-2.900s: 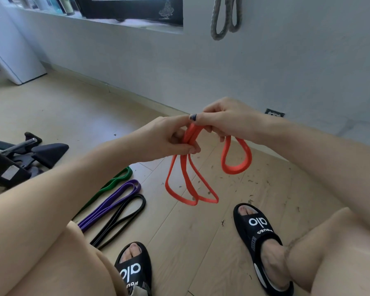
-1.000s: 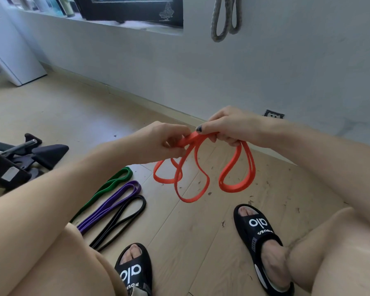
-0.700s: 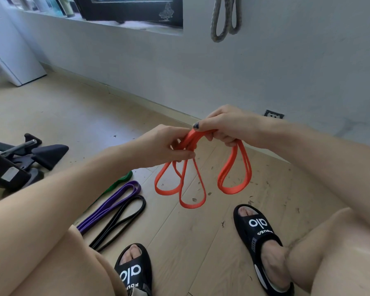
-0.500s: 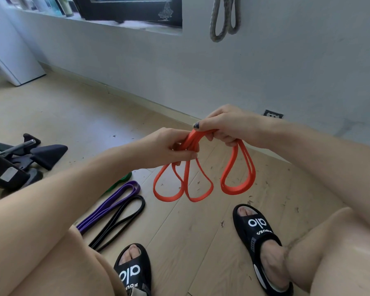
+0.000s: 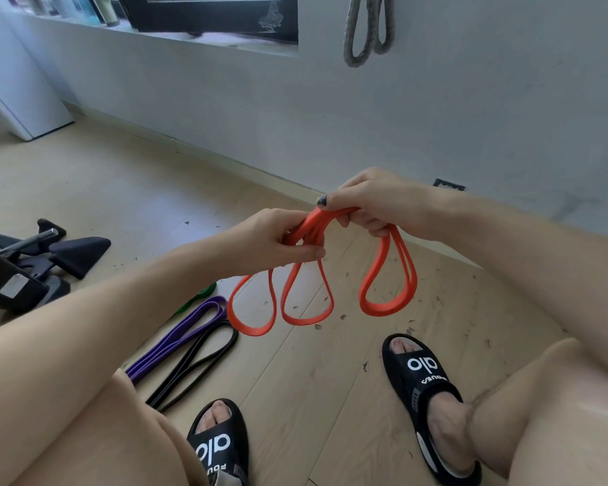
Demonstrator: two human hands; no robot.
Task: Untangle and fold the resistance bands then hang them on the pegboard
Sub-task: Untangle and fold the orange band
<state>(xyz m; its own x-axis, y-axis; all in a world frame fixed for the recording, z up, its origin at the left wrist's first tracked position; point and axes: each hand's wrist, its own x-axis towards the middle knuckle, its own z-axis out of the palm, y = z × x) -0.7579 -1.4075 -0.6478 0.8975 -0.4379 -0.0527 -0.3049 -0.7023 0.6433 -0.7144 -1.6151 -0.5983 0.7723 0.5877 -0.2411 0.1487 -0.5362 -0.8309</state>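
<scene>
An orange resistance band (image 5: 388, 303) is gathered into loops above the floor. My left hand (image 5: 271, 243) pinches its bunched middle, and two loops dangle below it. My right hand (image 5: 372, 201) grips the same bunch from the right, with a doubled loop hanging under it. On the floor to the left lie a purple band (image 5: 186, 335), a black band (image 5: 197, 363) and a green band (image 5: 199, 294), the green one mostly hidden behind my left forearm. A grey band (image 5: 362, 33) hangs on the wall at the top. No pegboard is in view.
My feet in black slides (image 5: 425, 384) rest on the wooden floor, knees at both lower corners. Black exercise equipment (image 5: 39, 254) sits at the left. A white wall with a socket (image 5: 448, 185) runs behind, and a white cabinet (image 5: 18, 100) stands far left.
The loops under my left hand have evened out into two similar hanging loops. The right-hand doubled loop has stayed about the same. Both hands hold close together throughout.
</scene>
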